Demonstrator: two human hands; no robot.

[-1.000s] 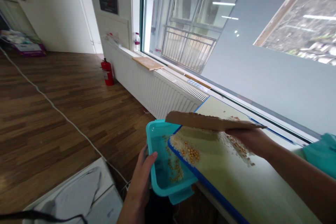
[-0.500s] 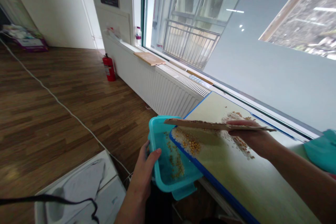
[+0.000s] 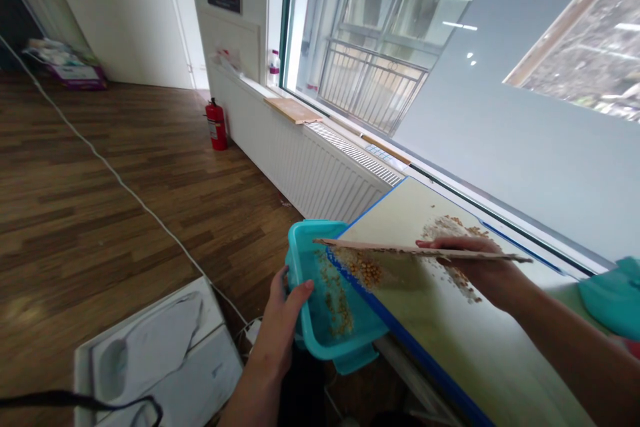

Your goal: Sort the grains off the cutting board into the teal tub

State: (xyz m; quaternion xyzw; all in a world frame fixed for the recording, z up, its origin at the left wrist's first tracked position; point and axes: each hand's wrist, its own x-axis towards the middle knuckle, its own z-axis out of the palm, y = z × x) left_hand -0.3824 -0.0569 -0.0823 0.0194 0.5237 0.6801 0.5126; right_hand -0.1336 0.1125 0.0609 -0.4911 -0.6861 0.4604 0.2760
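My left hand point(image 3: 287, 310) grips the near side of a teal plastic container point(image 3: 325, 351), thumb over its rim. Small yellowish kernels lie on the container's bottom, and its far side tucks under the corner of a pale yellow-green tabletop point(image 3: 425, 320) with a blue edge. Closed around a thin strip of cardboard point(image 3: 370, 248), seen edge-on, is my right hand point(image 3: 467, 267). The cardboard's far end reaches over the container. Just below it, a pile of yellow kernels and white grains point(image 3: 367, 272) spreads onto the blue edge. Another mixed pile point(image 3: 437, 230) is partly hidden behind my right hand.
A teal object point(image 3: 613, 297) sits at the tabletop's right end. Beyond the table run a white radiator point(image 3: 290, 160) and a large window. A white box point(image 3: 155, 353), a cable point(image 3: 165, 230) and a red fire extinguisher point(image 3: 216, 125) are on the floor to the left.
The cardboard has come slightly down toward the near pile, and my right fingers reach farther along it. More grains lie on the blue edge. The view has shifted a little left.
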